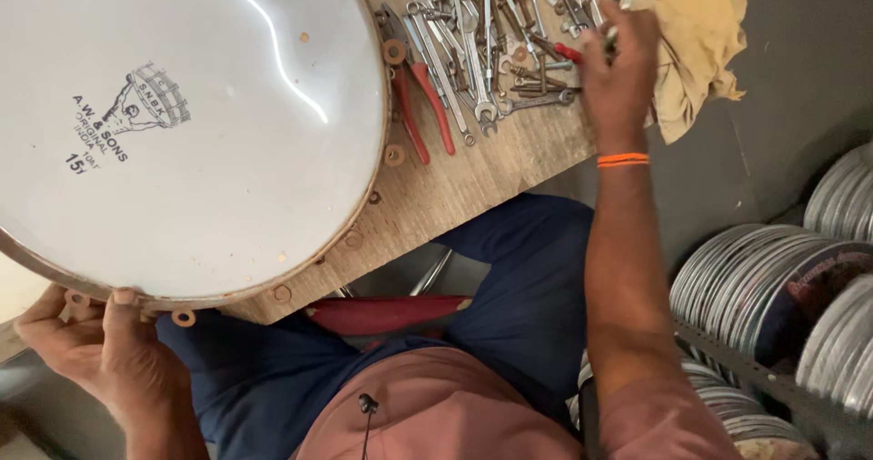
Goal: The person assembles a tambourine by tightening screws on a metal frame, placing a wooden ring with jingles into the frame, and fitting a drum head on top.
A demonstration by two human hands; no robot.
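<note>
The left hand (91, 351) grips the near rim of a large round drum with a white skin and a brass-coloured metal hoop (182, 124), thumb pressed on top of the hoop and fingers curled beneath it. The right hand (623, 74) reaches out to the far edge of the tabletop (473, 187), fingers closed in a pinch around a slim metal tool with a red part (582, 51) at the edge of a heap of steel spanners and wrenches (491, 42); the hand hides just what kind of tool it is. An orange thread band (624, 160) circles that wrist.

The drum lies flat on the wooden tabletop, overhanging its near left corner, the skin already stretched across the hoop and small round lugs spaced along its rim. Judging by the tool being picked out, the fitting of the rim looks unfinished, with tightening still to do. The drum is touching the left hand and lies well apart from the right.

A pair of red-handled pliers (423, 105) lies between the drum and the spanner heap. A crumpled yellow cloth (700, 42) sits at the far right corner. Below, stacked shiny metal hoops (773, 278) stand on the floor beside the person's blue trousers (518, 269).
</note>
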